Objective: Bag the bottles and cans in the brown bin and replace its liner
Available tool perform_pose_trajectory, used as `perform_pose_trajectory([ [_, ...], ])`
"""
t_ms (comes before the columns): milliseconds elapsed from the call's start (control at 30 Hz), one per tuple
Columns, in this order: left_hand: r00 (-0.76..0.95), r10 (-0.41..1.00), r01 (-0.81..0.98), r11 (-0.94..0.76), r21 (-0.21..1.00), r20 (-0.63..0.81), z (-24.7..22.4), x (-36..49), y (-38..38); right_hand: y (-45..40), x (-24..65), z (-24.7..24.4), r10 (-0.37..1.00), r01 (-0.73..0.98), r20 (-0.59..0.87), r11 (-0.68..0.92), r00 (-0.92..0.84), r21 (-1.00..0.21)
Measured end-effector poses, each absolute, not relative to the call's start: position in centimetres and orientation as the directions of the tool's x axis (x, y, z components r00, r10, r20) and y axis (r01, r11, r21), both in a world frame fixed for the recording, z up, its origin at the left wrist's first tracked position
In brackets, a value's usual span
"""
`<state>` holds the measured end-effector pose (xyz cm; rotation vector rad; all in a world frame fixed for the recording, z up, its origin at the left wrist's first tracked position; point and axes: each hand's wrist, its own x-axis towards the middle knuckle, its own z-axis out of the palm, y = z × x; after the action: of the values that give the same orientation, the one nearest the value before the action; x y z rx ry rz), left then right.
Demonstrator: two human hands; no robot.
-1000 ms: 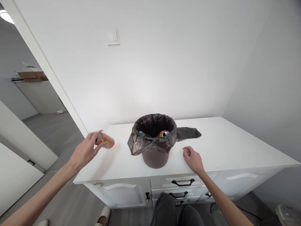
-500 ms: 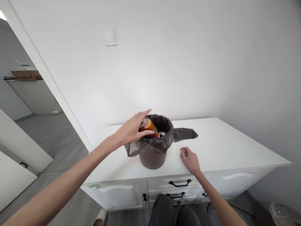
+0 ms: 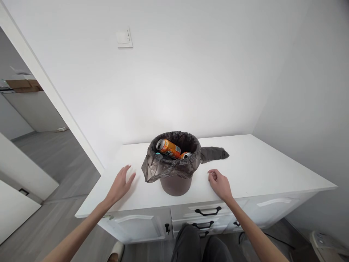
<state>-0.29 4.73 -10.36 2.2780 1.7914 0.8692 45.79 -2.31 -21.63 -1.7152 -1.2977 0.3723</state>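
A brown trash bin (image 3: 176, 186) stands on the white cabinet top, lined with a dark translucent trash bag (image 3: 170, 169) folded over its rim. Inside lies an orange drink can (image 3: 169, 148), tilted on its side, with a second orange can (image 3: 186, 155) beside it, mostly hidden. A bit of something teal shows under the first can. My left hand (image 3: 120, 185) is over the cabinet top left of the bin, empty, thumb and fingers apart. To the bin's right, my right hand (image 3: 219, 183) rests with curled fingers on the surface; nothing shows in it.
A folded dark plastic bag (image 3: 214, 154) lies right of the bin. The white cabinet (image 3: 272, 171) stands against the wall, with black handles (image 3: 208, 211) on its front. A light switch (image 3: 124, 38) is on the wall. A doorway opens at left, and a slipper (image 3: 116, 251) is on the floor.
My left hand has let go of the orange can in the bin and moved left and down, away from the bin. My right hand has stayed in place.
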Motion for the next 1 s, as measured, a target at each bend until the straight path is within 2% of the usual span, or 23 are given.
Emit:
perform_pose_trajectory([
  [133, 0.154, 0.967, 0.946, -0.203, 0.252, 0.200, -16.1, -2.7, 5.3, -2.3, 45.7, -21.5, 0.874, 0.597, 0.272, -0.026, 0.403, -0.802],
  [300, 0.145, 0.966, 0.975, -0.175, 0.134, 0.213, -17.7, -3.1, 5.4, -2.4, 45.5, -21.3, 0.875, 0.580, 0.259, -0.031, 0.410, -0.814],
  [633, 0.151, 0.958, 0.977, -0.182, 0.108, 0.243, -18.4, -3.3, 5.4, -2.3, 45.7, -21.9, 0.877, 0.576, 0.251, -0.036, 0.411, -0.817],
  [1000, 0.147, 0.965, 0.979, -0.174, 0.108, 0.216, -18.0, -3.2, 5.2, -2.4, 45.7, -21.9, 0.877, 0.572, 0.247, -0.038, 0.412, -0.819],
])
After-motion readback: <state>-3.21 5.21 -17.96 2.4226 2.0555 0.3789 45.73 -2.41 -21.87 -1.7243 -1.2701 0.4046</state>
